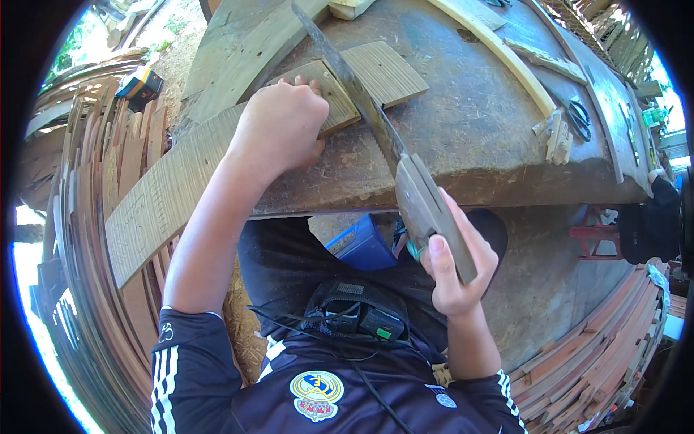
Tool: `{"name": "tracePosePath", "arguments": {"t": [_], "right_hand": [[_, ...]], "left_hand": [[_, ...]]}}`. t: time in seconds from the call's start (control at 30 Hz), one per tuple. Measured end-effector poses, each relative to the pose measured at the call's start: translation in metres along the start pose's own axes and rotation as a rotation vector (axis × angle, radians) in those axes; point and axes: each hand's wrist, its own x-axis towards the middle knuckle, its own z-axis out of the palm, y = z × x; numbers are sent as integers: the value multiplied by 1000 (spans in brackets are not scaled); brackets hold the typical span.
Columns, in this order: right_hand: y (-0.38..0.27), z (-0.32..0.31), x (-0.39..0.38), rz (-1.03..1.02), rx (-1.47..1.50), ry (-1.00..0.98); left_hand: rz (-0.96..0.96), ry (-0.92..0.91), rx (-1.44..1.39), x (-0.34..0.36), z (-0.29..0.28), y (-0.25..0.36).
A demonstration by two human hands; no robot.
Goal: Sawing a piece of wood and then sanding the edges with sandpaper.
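**Heads up: your left knuckles are awfully close to that blade**

So the plank (181,177) runs slantwise across your bench (477,123), from about 9 o'clock, where it sticks out past the edge near the stacked strips (130,166), up to a short end just past 12. The handsaw (358,87) lies over it near that short end, tip up toward 12.

Your left hand (282,123), at 11, is bunched into a near-fist on the plank, fingertips curled in and the thumb down by the near edge. Your right hand (459,296), at 4, has its fingers wrapped round the saw handle (426,206), index stretched along the side, thumb across it.

My main worry: if the blade hops out of its line, I reckon it'd jump toward 11, and those knuckles are just beside it. I can't tell how deep the teeth sit, so don't count on a groove to trap them.

Second thing: I see no clamp, so one fist looks like your main hold. With that long tail hanging out at 9, a hard stroke could twist or rock the plank and pinch the blade. And if the short end sags past 12, it could bind or splinter.
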Motion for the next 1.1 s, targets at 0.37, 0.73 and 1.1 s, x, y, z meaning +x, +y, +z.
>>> {"name": "tracePosePath", "arguments": {"t": [0.37, 0.73, 1.1], "right_hand": [[7, -25, -31, 148, 204, 110], [1, -37, -51, 134, 316, 115], [-5, -26, -63, -103, 37, 31]], "left_hand": [[22, 88, -103, 7, -6, -19], [123, 225, -154, 3, 1, -8], [160, 160, -353, -1, -28, -46]]}}
